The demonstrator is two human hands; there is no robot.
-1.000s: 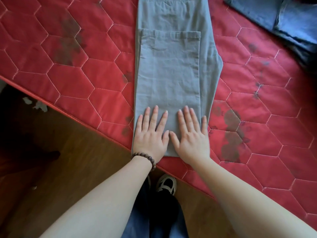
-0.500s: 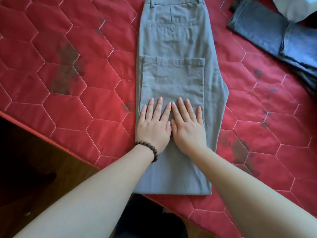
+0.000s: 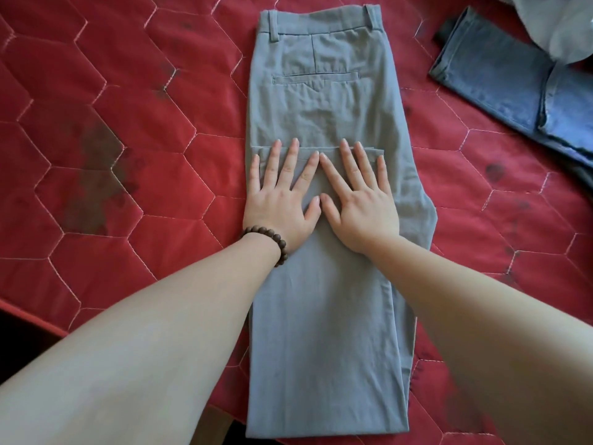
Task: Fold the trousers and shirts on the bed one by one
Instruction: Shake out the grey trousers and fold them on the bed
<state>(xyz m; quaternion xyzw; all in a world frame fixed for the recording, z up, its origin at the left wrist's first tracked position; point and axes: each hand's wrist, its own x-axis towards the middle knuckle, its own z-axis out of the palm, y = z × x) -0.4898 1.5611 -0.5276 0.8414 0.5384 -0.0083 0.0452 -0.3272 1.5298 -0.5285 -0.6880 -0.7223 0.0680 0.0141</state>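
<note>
**Both palms flat on the grey trousers**

I see my left hand point(image 3: 282, 203) and right hand point(image 3: 357, 207) side by side, fingers spread and straight, pressing the turned-back hem of the folded grey cotton trousers point(image 3: 324, 332), which lie lengthwise from the near edge of the red quilted bed point(image 3: 128, 155). Folded blue jeans point(image 3: 513, 91) lie near the far right corner.

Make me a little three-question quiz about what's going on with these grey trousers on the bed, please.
1. True or false: both hands lie flat on the grey trousers.
2. Which wrist wears the bead bracelet? A) left B) right C) neither
3. Fill in: the fingertips reach the turned-back leg ____ of the trousers.

Key:
1. True: the left hand and right hand press down side by side, fingers straight.
2. A.
3. Hems; they lie folded up below the back pocket, on the red quilted mattress, with blue jeans nearby.
</note>
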